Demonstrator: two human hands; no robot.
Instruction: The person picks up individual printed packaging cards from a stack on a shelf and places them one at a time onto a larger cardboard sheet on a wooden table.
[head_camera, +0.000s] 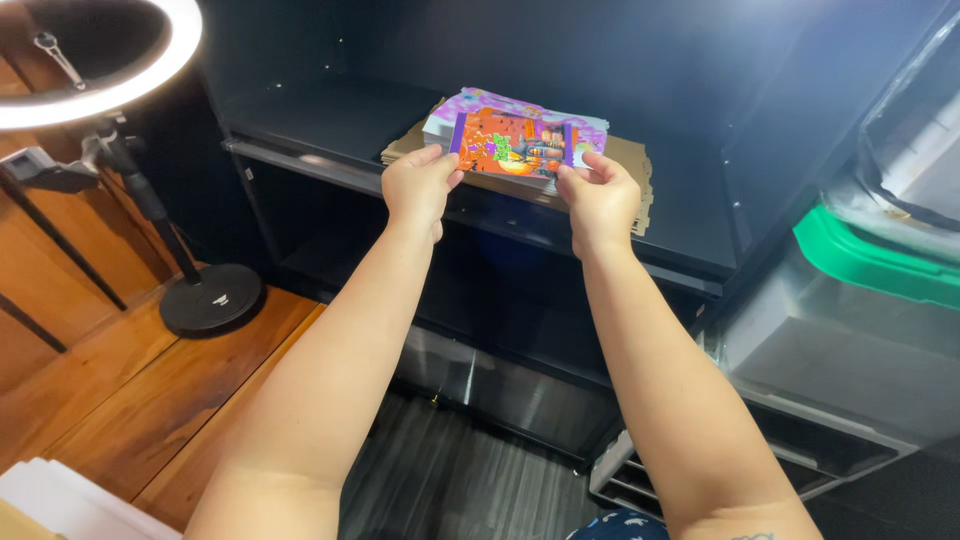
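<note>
- A black metal shelving unit (690, 215) stands in front of me; its upper shelf carries the stack I am working on.
- On that shelf, near the front edge, lie flattened brown cardboard sheets (630, 160), with a stack of colourful printed cards (510, 112) resting on top.
- Left of the unit, a ring light (120, 95) is mounted on a black stand whose round base (210, 298) sits on the wooden floor (90, 390).
- To the right, a clear plastic storage bin with a green lid (870, 265) stands close against the side of the unit.
- Nothing lies between my arms and the shelf front.
- My left hand (418, 188) pinches the left short edge of an orange card with a purple border (512, 145), thumb on the near face, fingers closed behind it.
- My right hand (600, 200) pinches the right short edge the same way, fingers closed narrowly on the card.
- The card is held level, picture side facing me, at the front edge of the upper shelf, just in front of the card stack.
</note>
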